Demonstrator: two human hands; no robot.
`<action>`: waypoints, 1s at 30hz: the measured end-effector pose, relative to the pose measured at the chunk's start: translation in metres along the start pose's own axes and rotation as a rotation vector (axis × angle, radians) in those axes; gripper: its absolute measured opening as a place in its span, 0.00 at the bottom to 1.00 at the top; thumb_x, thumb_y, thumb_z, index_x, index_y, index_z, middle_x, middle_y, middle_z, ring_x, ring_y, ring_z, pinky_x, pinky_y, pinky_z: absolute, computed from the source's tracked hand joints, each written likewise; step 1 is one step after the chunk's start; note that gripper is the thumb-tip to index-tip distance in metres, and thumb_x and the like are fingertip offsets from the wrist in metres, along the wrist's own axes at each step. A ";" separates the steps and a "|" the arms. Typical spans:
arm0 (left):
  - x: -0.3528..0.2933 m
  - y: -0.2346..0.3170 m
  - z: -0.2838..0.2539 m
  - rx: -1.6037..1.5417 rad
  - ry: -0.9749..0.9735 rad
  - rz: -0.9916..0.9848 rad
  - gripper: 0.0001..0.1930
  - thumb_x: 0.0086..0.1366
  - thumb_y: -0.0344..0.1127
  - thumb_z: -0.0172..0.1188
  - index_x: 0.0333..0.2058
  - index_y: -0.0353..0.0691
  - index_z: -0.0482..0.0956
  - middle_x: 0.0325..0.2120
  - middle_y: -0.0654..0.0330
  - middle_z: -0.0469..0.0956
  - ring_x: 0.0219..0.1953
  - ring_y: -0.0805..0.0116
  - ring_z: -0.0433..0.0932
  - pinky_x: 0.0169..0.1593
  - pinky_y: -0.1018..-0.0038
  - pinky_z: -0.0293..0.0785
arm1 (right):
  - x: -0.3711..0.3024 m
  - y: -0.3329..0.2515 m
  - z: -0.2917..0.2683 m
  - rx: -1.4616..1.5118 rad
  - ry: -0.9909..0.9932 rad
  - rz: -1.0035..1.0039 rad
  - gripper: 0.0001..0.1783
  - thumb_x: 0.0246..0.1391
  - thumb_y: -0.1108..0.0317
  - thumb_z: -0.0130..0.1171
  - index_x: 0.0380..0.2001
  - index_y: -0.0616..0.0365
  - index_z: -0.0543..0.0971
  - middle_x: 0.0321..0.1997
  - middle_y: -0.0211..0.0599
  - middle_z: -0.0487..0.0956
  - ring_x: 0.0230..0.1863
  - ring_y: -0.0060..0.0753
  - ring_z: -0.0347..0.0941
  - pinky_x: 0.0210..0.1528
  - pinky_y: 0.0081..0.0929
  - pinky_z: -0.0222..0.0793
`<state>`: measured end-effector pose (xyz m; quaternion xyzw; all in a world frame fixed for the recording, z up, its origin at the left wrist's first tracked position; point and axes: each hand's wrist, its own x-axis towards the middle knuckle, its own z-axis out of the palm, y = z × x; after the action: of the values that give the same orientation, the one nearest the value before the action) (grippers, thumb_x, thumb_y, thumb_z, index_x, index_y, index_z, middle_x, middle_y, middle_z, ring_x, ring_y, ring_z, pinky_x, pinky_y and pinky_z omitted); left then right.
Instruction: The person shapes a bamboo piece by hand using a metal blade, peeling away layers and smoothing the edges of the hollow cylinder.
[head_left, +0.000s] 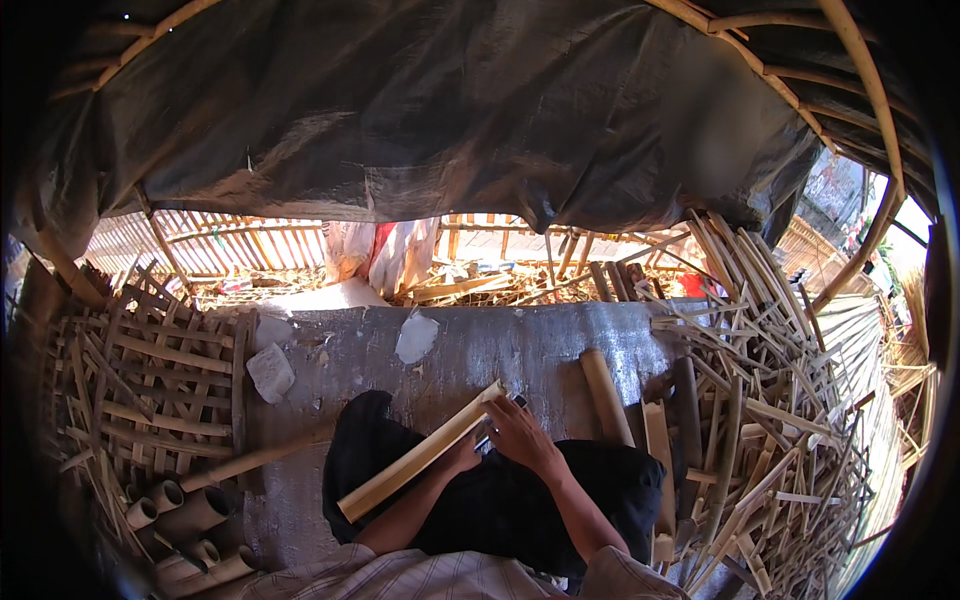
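Observation:
A length of split bamboo (420, 452) slants across my lap, its near end low on the left and its far end up by my right hand. My left hand (461, 456) is closed on its right edge, the fingers partly hidden. My right hand (522, 436) is curled close against the bamboo's far end. A small dark object (520, 400) shows at its knuckles, and a bit of something shiny lies between the two hands; I cannot make out its kind.
A woven bamboo lattice (175, 385) stands at left, above several bamboo tubes (195, 515). Beside a white block (271, 373) runs a grey sheet (480, 345). At right, a bamboo section (606, 398) lies near a large heap of split strips (770, 420). A dark tarp (420, 110) hangs ahead.

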<state>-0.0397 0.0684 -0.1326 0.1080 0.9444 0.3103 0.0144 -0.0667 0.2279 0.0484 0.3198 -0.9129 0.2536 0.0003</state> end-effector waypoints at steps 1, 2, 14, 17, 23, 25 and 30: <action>0.002 -0.010 0.008 -0.013 -0.009 -0.015 0.38 0.52 0.31 0.65 0.65 0.35 0.70 0.60 0.38 0.74 0.63 0.39 0.72 0.66 0.53 0.68 | 0.012 0.006 0.009 0.072 -0.023 -0.066 0.30 0.56 0.73 0.62 0.63 0.59 0.70 0.62 0.52 0.72 0.64 0.57 0.71 0.65 0.51 0.68; 0.009 -0.002 0.018 -0.016 -0.072 0.057 0.34 0.53 0.31 0.65 0.62 0.36 0.73 0.60 0.39 0.74 0.63 0.40 0.73 0.66 0.53 0.68 | 0.010 0.018 0.009 0.124 -0.036 -0.085 0.32 0.55 0.74 0.62 0.64 0.59 0.69 0.64 0.52 0.71 0.65 0.58 0.70 0.66 0.51 0.67; -0.003 -0.009 0.018 -0.103 0.140 0.125 0.31 0.64 0.37 0.61 0.65 0.38 0.70 0.62 0.37 0.71 0.68 0.40 0.67 0.68 0.49 0.63 | 0.055 0.034 0.100 -0.147 -0.066 -0.410 0.41 0.49 0.77 0.62 0.69 0.42 0.70 0.66 0.40 0.72 0.70 0.46 0.67 0.74 0.66 0.51; -0.021 -0.023 0.012 -0.106 -0.056 -0.078 0.26 0.64 0.37 0.60 0.59 0.36 0.74 0.56 0.36 0.76 0.62 0.40 0.73 0.64 0.51 0.67 | 0.056 0.036 0.125 -0.094 -0.403 -0.405 0.31 0.51 0.74 0.61 0.61 0.43 0.76 0.51 0.37 0.78 0.63 0.45 0.73 0.76 0.62 0.50; -0.012 0.004 0.001 0.061 0.027 -0.020 0.20 0.64 0.42 0.61 0.49 0.35 0.77 0.39 0.42 0.83 0.48 0.38 0.81 0.54 0.49 0.75 | 0.067 0.063 0.130 -0.096 0.139 -0.547 0.14 0.53 0.69 0.60 0.44 0.43 0.79 0.44 0.31 0.79 0.54 0.37 0.76 0.63 0.45 0.65; -0.008 0.024 -0.014 0.173 -0.158 -0.232 0.20 0.64 0.43 0.62 0.49 0.36 0.77 0.40 0.40 0.83 0.47 0.37 0.81 0.53 0.48 0.76 | 0.072 0.060 0.105 -0.192 0.350 -0.517 0.10 0.54 0.69 0.59 0.40 0.44 0.80 0.41 0.30 0.80 0.52 0.37 0.78 0.64 0.45 0.66; -0.004 0.039 -0.027 0.257 -0.261 -0.398 0.21 0.64 0.46 0.62 0.49 0.38 0.76 0.40 0.37 0.83 0.46 0.35 0.82 0.51 0.47 0.79 | 0.109 0.050 -0.051 -0.121 0.355 -0.365 0.09 0.46 0.77 0.61 0.31 0.51 0.84 0.35 0.36 0.85 0.42 0.40 0.83 0.58 0.38 0.74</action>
<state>-0.0309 0.0822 -0.0882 -0.0399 0.9688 0.1625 0.1829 -0.1912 0.2210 0.0872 0.4293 -0.8392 0.2464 0.2252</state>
